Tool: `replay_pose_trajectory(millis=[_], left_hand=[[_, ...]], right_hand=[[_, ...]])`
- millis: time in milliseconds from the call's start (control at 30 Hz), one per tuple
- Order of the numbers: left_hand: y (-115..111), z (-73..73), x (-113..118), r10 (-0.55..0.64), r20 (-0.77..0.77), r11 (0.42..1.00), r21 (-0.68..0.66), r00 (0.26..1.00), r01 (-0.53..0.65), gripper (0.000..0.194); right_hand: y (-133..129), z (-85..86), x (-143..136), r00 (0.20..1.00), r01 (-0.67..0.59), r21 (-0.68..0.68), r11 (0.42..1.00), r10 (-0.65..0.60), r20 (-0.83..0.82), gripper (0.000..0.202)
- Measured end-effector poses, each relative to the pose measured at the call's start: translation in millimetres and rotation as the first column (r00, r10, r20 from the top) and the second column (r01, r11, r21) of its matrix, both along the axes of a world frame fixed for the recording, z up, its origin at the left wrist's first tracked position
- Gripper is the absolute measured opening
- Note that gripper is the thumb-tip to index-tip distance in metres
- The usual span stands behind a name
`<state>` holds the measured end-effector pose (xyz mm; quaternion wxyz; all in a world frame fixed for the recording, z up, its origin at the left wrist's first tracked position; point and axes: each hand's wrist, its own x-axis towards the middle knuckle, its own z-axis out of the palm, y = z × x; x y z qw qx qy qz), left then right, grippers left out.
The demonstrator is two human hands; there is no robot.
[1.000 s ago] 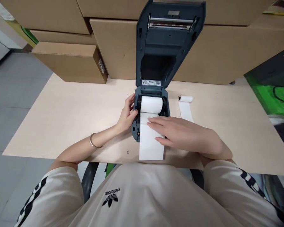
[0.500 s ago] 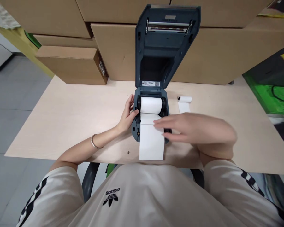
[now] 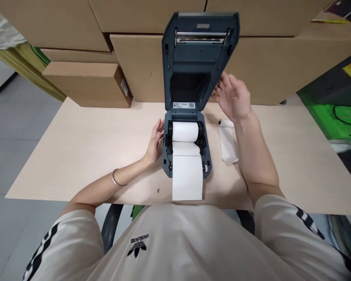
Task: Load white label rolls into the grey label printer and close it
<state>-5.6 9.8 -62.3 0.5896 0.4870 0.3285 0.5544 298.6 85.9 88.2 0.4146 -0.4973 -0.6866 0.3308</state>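
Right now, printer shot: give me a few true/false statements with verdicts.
1. The printer lid stands open. True.
2. The right hand presses the paper strip. False: it is raised beside the lid, fingers spread, holding nothing.
3. The left hand is at the printer's left side. True.
4. A paper roll sits in the printer. True.
5. The small roll lies left of the printer. False: it lies to the right, partly unrolled.
6. A bracelet is on the right wrist. False: left wrist.
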Motion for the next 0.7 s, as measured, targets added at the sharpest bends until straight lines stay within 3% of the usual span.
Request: replay_pose_trajectory(millis=[67,167,233,333,467,600,700], left_hand=[[-1.5,2.3,2.9,0.044,0.035,0.998,-0.04,0.998,-0.043,0.072],[-2.7,8.2,4.9,0.084,0.048,0.993,-0.091,0.995,-0.079,0.07],[-4.3,14.9,4.9,0.092,0.05,0.99,-0.116,0.995,-0.085,0.073],[-8.6,28.4,5.0,0.084,0.069,0.988,-0.139,0.994,-0.074,0.072],[-10.9,39.7,4.4,0.018,0.067,0.993,-0.117,0.998,-0.01,0.076],[-7.9,33.5,-0.6,-0.097,-0.078,0.993,-0.068,0.992,0.092,0.108],[-9.1,26.1,-3.4,-0.149,-0.14,0.989,-0.003,0.979,0.15,0.111]], right_hand=[[-4.8,5.4,-2.8,0.978,-0.036,-0.05,0.998,0.025,-0.206,0.083],[-17.2,16.3,1.7,0.98,-0.024,-0.035,0.999,0.017,-0.198,0.089],[-25.9,21.9,4.7,0.988,-0.082,-0.012,0.997,0.079,-0.131,0.089],[-38.3,26.4,3.4,0.96,-0.275,-0.022,0.961,0.276,0.051,0.085],[-51.5,24.2,-4.4,0.772,-0.43,-0.204,0.879,0.475,0.422,0.143],[-58.5,16.5,-10.3,0.682,-0.464,-0.199,0.863,0.492,0.541,0.147],[-61.6,12.1,-14.2,0.662,-0.465,-0.166,0.869,0.467,0.586,0.147]])
